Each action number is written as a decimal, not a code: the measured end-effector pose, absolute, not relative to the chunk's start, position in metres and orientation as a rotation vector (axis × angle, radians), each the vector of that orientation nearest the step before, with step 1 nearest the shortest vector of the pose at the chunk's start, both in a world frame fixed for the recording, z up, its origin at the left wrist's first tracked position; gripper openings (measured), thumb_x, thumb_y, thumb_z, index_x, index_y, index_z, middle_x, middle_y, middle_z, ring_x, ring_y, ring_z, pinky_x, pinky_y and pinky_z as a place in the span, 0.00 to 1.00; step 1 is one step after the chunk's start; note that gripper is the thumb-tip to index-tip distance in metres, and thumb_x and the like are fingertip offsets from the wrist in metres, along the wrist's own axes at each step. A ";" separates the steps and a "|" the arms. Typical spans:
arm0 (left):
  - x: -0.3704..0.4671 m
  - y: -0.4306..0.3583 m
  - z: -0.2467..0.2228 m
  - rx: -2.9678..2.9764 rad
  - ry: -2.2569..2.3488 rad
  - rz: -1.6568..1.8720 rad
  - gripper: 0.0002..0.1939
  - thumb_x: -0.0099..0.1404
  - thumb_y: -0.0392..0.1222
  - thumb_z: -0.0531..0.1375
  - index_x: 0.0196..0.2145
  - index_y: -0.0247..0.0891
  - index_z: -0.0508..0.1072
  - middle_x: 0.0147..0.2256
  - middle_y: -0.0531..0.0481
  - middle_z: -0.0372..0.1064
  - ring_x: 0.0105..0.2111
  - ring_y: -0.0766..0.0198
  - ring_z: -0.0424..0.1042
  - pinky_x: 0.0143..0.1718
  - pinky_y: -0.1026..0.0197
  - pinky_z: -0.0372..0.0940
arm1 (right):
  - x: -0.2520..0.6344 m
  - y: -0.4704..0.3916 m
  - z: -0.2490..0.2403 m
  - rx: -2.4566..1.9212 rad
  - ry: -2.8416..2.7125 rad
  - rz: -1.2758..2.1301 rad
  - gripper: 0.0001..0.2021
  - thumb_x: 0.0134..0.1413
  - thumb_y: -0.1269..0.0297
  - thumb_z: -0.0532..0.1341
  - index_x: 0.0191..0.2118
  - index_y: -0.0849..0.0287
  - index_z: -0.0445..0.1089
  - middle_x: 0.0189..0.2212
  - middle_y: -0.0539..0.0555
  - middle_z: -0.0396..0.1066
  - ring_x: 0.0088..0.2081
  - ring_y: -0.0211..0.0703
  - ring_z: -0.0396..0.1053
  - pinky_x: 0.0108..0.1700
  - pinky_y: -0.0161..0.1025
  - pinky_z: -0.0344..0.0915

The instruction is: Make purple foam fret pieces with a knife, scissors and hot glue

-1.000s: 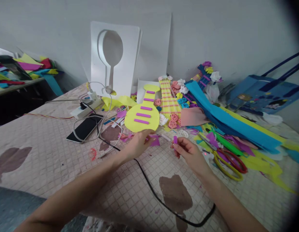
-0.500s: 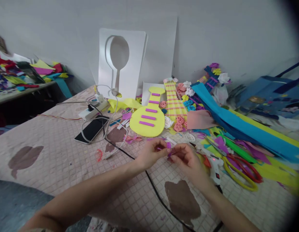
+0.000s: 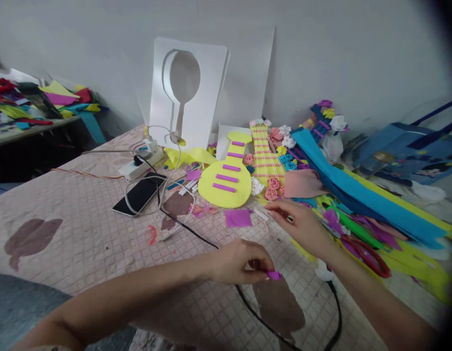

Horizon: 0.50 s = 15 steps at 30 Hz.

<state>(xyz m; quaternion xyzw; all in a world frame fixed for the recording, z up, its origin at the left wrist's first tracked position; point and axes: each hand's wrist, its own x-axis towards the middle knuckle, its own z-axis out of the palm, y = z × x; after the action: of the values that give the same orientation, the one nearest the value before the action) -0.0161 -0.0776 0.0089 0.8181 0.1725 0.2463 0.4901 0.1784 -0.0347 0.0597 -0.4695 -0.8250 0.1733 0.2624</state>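
Observation:
Low over the table, my left hand (image 3: 244,263) pinches a small folded piece of purple paper (image 3: 273,275) between thumb and fingertips. My right hand (image 3: 302,224) reaches over the table with thumb and index finger slightly apart. Its fingertips are at the right end of a thin white stick (image 3: 260,213); whether they touch it I cannot tell. Left of that stick lies a flat purple paper rectangle (image 3: 238,218). A yellow guitar-shaped cutout (image 3: 225,190) with several purple strips stands behind. Under my right forearm, the white glue gun (image 3: 324,271) is mostly hidden.
Red-handled scissors (image 3: 379,263) and coloured scraps lie at right, below long blue strips (image 3: 343,170). A black cable (image 3: 244,302) crosses the table. At left are a phone (image 3: 140,195) and a power strip (image 3: 138,168). White boards (image 3: 211,87) lean on the wall.
My hands have parted. The left has come nearer to me with the purple piece; the right has let go and moved up and right to the white stick. The purple rectangle is now uncovered.

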 end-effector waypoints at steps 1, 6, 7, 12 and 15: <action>-0.018 -0.078 0.008 2.016 0.390 0.588 0.08 0.60 0.35 0.58 0.38 0.32 0.73 0.33 0.46 0.70 0.31 0.68 0.68 0.34 0.68 0.63 | 0.169 -0.030 0.062 -1.236 -2.302 0.467 0.07 0.57 0.66 0.56 0.38 0.55 0.71 0.34 0.53 0.72 0.33 0.42 0.69 0.34 0.38 0.64; -0.022 -0.080 0.003 2.081 0.292 0.594 0.08 0.60 0.35 0.59 0.38 0.33 0.74 0.32 0.45 0.71 0.30 0.67 0.69 0.33 0.69 0.63 | 0.100 -0.012 0.052 -0.826 -2.684 0.440 0.08 0.55 0.71 0.58 0.41 0.56 0.70 0.38 0.53 0.68 0.38 0.41 0.68 0.40 0.37 0.63; -0.022 -0.080 0.001 2.083 0.283 0.604 0.07 0.60 0.35 0.59 0.37 0.33 0.74 0.32 0.46 0.71 0.30 0.68 0.69 0.33 0.69 0.63 | 0.085 -0.009 0.046 -0.768 -2.743 0.403 0.10 0.55 0.72 0.58 0.42 0.56 0.69 0.39 0.53 0.67 0.38 0.41 0.67 0.39 0.36 0.62; -0.023 -0.080 -0.005 2.061 0.298 0.638 0.06 0.60 0.35 0.59 0.37 0.35 0.74 0.32 0.47 0.72 0.31 0.68 0.69 0.34 0.70 0.63 | 0.039 0.007 0.019 -0.718 -2.807 0.319 0.10 0.54 0.76 0.54 0.38 0.58 0.68 0.39 0.53 0.65 0.32 0.39 0.65 0.30 0.34 0.59; -0.026 -0.079 -0.006 2.055 0.295 0.653 0.07 0.60 0.35 0.59 0.37 0.34 0.73 0.33 0.46 0.72 0.32 0.67 0.69 0.35 0.69 0.64 | 0.038 0.021 0.019 -0.776 -2.668 0.461 0.06 0.53 0.76 0.55 0.32 0.59 0.66 0.36 0.53 0.66 0.32 0.38 0.65 0.31 0.35 0.60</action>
<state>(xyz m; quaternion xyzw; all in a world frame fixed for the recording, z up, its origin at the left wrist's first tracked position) -0.0256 -0.0788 -0.0058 0.8363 0.1199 0.2658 0.4643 0.0376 0.0213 0.0186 -0.2718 -0.9348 0.1615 0.1620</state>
